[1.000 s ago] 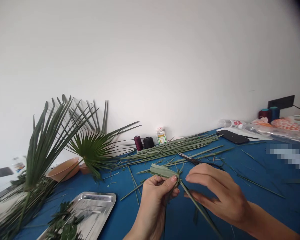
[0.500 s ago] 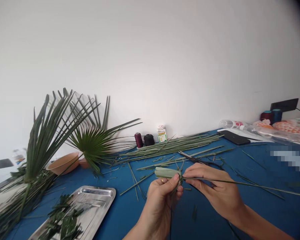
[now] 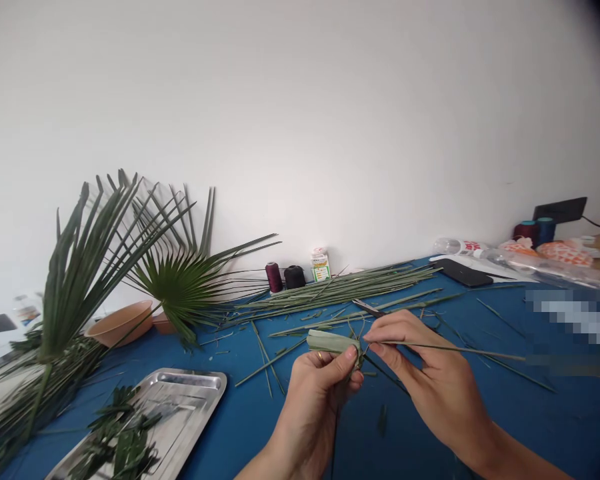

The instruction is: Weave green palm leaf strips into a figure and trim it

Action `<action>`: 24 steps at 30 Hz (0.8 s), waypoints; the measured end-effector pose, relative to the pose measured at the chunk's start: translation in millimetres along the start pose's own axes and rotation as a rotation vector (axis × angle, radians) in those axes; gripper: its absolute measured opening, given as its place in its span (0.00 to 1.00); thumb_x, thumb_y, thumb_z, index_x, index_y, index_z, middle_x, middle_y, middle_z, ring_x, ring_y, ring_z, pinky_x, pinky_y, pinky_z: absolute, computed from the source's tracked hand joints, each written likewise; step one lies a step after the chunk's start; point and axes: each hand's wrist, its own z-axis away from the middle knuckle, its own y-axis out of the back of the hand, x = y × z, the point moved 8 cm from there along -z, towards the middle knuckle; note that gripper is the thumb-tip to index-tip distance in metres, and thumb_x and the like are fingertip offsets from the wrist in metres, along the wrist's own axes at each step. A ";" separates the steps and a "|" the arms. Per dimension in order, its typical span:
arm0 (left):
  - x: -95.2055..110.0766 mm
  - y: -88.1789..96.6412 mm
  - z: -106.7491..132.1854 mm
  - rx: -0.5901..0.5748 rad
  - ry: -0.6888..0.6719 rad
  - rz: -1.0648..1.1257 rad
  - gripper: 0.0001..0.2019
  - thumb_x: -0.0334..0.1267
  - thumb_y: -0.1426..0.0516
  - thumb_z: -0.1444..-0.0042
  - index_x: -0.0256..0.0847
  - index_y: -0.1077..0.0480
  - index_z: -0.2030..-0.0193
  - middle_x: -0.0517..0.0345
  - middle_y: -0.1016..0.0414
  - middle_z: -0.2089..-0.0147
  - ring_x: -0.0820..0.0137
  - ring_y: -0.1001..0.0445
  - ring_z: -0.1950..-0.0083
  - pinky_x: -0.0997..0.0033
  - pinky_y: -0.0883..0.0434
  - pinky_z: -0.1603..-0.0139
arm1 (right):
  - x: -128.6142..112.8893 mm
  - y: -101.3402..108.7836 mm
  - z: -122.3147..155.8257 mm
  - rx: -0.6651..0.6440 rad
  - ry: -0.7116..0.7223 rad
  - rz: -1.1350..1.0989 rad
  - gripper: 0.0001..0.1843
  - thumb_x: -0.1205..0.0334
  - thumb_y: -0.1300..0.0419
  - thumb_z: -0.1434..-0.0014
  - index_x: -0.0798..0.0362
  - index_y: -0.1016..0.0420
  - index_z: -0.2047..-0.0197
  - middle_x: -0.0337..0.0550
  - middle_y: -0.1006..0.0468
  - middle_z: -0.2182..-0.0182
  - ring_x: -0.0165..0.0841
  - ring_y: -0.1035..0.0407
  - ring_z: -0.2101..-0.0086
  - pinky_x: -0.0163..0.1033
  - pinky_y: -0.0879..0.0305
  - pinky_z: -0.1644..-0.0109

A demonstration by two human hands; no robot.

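Note:
Pinched between the thumb and fingers of my left hand (image 3: 325, 383) is a woven palm-leaf piece (image 3: 330, 342), a pale green folded leaf body with a knotted end and thin strands sticking up. My right hand (image 3: 430, 373) is closed on a long thin leaf strip (image 3: 460, 349) just right of that knotted end; the strip runs off to the right. Another dark strand hangs below my left hand. Scissors (image 3: 367, 307) lie behind my right hand, partly hidden by it.
Bundled leaf strips (image 3: 330, 293) lie along the wall beside thread spools (image 3: 273, 277) and a small box (image 3: 321, 265). At left are palm fronds (image 3: 173, 280), an orange bowl (image 3: 123, 323) and a metal tray (image 3: 200, 378) holding leaf pieces. A black phone-like slab (image 3: 463, 273) lies at right.
My right hand has drawn slightly up and away from the knotted end, and the strip in it has risen with it. The left hand keeps its hold. The whole view has shifted slightly.

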 end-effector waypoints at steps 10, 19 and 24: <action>9.5 -4.6 1.1 -0.103 -0.079 -0.233 0.06 0.32 0.36 0.60 0.30 0.27 0.76 0.61 0.32 0.80 0.81 0.35 0.80 0.82 0.36 0.76 | -11.5 -6.9 -15.6 -0.295 0.105 0.142 0.09 0.73 0.50 0.42 0.50 0.34 0.63 0.39 0.28 0.63 0.30 0.35 0.58 0.36 0.40 0.54; 19.8 -4.9 0.7 -0.096 -0.243 -0.398 0.09 0.37 0.37 0.58 0.32 0.26 0.73 0.58 0.29 0.77 0.77 0.34 0.76 0.77 0.35 0.72 | 10.0 -12.4 -12.2 -0.360 -0.300 -0.069 0.08 0.61 0.51 0.39 0.50 0.34 0.67 0.34 0.28 0.72 0.26 0.32 0.70 0.29 0.36 0.68; 23.6 -6.4 0.1 -0.139 -0.290 -0.467 0.08 0.37 0.37 0.57 0.33 0.26 0.72 0.59 0.28 0.77 0.77 0.34 0.75 0.78 0.35 0.72 | 11.7 -13.4 -9.4 -0.377 -0.334 -0.082 0.08 0.60 0.51 0.39 0.50 0.33 0.67 0.34 0.28 0.74 0.26 0.33 0.73 0.29 0.37 0.71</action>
